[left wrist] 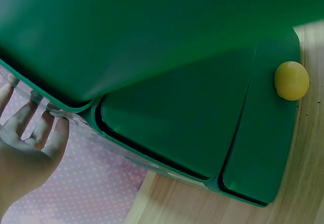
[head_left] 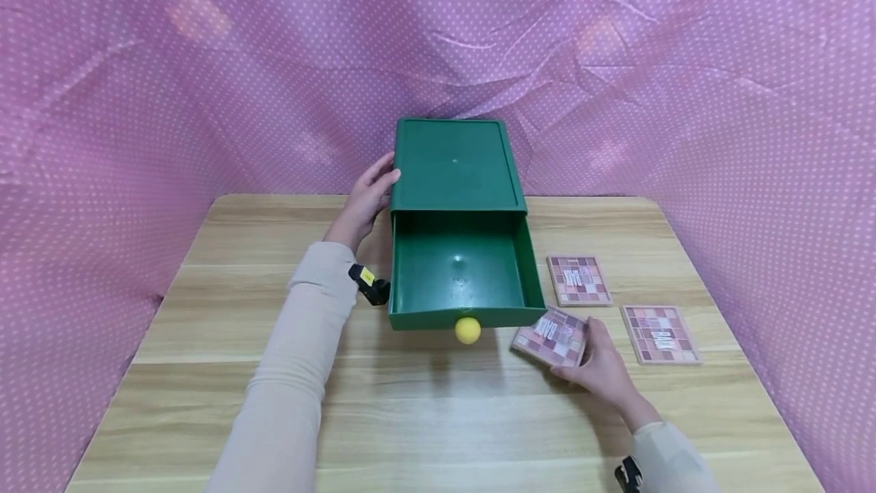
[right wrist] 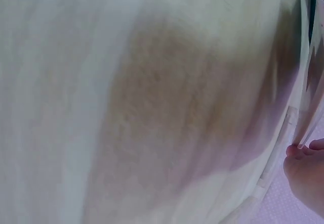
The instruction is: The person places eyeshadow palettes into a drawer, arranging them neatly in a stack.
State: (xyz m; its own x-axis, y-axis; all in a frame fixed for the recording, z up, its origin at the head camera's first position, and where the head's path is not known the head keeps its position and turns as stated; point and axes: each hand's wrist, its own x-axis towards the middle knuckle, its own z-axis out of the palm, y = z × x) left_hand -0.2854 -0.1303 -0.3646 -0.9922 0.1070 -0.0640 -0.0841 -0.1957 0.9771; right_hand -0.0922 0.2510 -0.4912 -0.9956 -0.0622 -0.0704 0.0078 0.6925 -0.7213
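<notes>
A green drawer box stands on the table, its drawer pulled out toward me with nothing inside. A round yellow knob sits on the drawer front. My left hand rests its fingers against the box's left side, and the left wrist view shows the fingertips touching along its edge. My right hand pinches a square, pink-checked eyeshadow palette by its near right edge. That palette is raised and tilted beside the drawer's front right corner. In the right wrist view it appears edge-on, partly cut off.
Two similar palettes lie flat on the table to the right, one beside the drawer and one farther right. Pink dotted cloth hangs behind and around the wooden table.
</notes>
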